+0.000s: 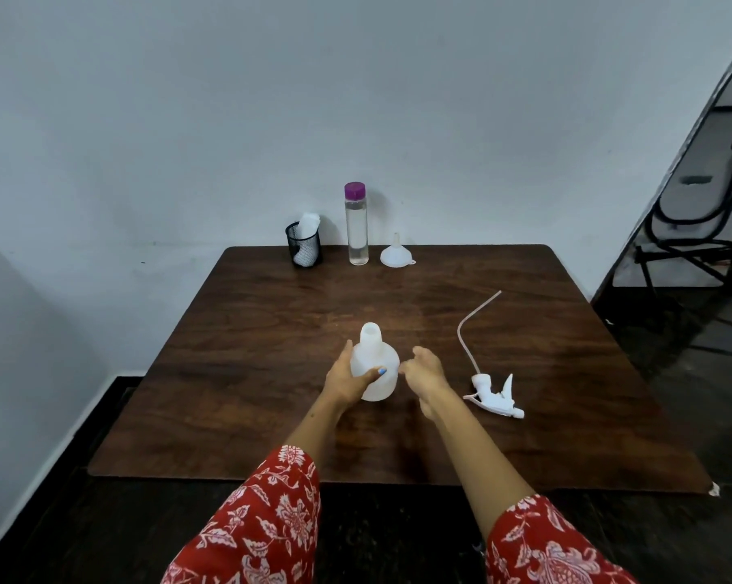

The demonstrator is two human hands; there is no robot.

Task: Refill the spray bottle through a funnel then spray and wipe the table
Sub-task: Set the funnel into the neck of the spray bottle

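Observation:
A white translucent spray bottle (376,356) stands upright and uncapped in the middle of the brown wooden table (271,330). My left hand (349,379) grips its left side, thumb across the front. My right hand (425,370) hovers just right of the bottle with loosely curled fingers, holding nothing. The white spray head (497,396) with its long dip tube lies on the table to the right. At the back edge stand a clear water bottle with a purple cap (357,225) and a white funnel (395,252), spout up.
A black mesh cup (303,246) holding a white cloth stands at the back left of the table. A folded dark chair (701,229) leans by the wall at the right. The floor around the table is dark.

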